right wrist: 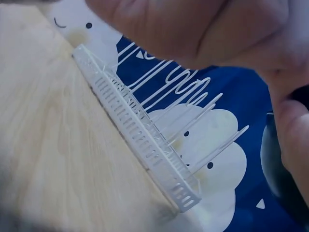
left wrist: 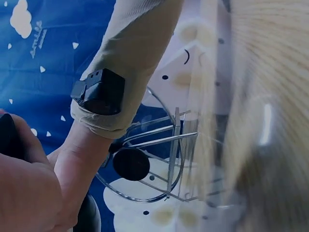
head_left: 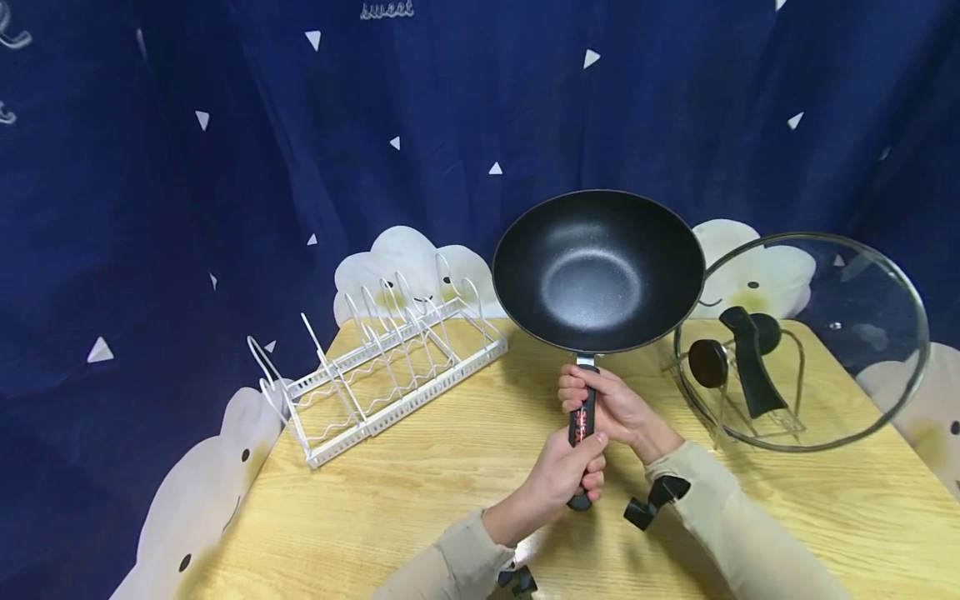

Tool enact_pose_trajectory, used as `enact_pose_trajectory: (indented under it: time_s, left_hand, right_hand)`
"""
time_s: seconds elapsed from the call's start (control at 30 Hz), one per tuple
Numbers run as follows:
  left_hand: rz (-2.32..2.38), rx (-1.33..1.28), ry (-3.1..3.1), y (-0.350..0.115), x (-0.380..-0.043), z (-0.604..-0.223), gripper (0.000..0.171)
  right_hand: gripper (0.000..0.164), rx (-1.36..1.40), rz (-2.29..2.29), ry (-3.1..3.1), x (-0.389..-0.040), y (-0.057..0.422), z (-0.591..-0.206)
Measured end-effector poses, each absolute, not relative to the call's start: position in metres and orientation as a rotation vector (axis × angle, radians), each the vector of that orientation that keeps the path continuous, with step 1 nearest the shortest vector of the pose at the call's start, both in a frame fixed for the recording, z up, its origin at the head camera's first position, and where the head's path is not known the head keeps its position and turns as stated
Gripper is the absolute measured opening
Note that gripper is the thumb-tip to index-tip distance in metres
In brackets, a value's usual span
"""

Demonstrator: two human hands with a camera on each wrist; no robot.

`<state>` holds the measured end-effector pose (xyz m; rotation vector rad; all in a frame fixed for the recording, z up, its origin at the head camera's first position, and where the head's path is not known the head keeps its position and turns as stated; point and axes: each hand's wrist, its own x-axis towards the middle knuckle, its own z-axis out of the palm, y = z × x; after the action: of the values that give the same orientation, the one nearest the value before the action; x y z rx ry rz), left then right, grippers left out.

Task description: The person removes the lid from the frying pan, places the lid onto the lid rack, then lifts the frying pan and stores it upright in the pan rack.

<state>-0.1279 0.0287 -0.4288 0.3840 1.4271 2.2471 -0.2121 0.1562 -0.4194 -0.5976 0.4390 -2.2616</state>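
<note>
Black, wide-mouthed, the pan [head_left: 596, 271] is held above the bench [head_left: 450, 500], its bowl tilted up beyond both hands. Its handle [head_left: 582, 427] is gripped twice: the right hand [head_left: 615, 407] near the bowl, the left hand [head_left: 564, 475] toward the end. Left of the left hand sits a white rack [head_left: 408, 403]; right of the right hand stands a glass lid [head_left: 840, 350].

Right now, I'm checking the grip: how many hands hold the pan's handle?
2: the left hand grips the handle near its free end, the right hand nearer the black pan.
</note>
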Motion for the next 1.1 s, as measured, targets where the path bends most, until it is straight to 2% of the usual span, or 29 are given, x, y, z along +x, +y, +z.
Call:
enact_pose_trajectory:
  time_s: [0.27, 0.4, 0.57, 0.73, 0.9, 1.1]
  left_hand:
    - [2.213, 0.325, 1.543, 0.031, -0.126, -0.428, 0.02]
    - [2.222, 0.332, 1.623, 0.03, -0.128, -0.431, 0.018]
    - [2.244, 0.282, 1.743, 0.031, -0.13, -0.432, 0.016]
    - [2.245, 0.208, 1.83, 0.035, -0.133, -0.431, 0.024]
    - [2.289, 0.116, 1.827, 0.043, -0.135, -0.434, 0.034]
    - [2.388, 0.029, 1.664, 0.051, -0.135, -0.44, 0.031]
  right_hand:
    - [0.022, -0.691, -2.296, 0.776, -0.209, 0.153, -0.411]
    - [0.019, -0.721, -2.31, 0.944, -0.209, 0.152, -0.408]
    - [0.016, -0.707, -2.319, 1.155, -0.21, 0.152, -0.403]
    - [0.011, -0.645, -2.277, 1.323, -0.211, 0.15, -0.397]
    - [0.013, -0.588, -2.163, 1.536, -0.212, 0.148, -0.391]
    - [0.015, -0.581, -2.005, 1.685, -0.212, 0.146, -0.387]
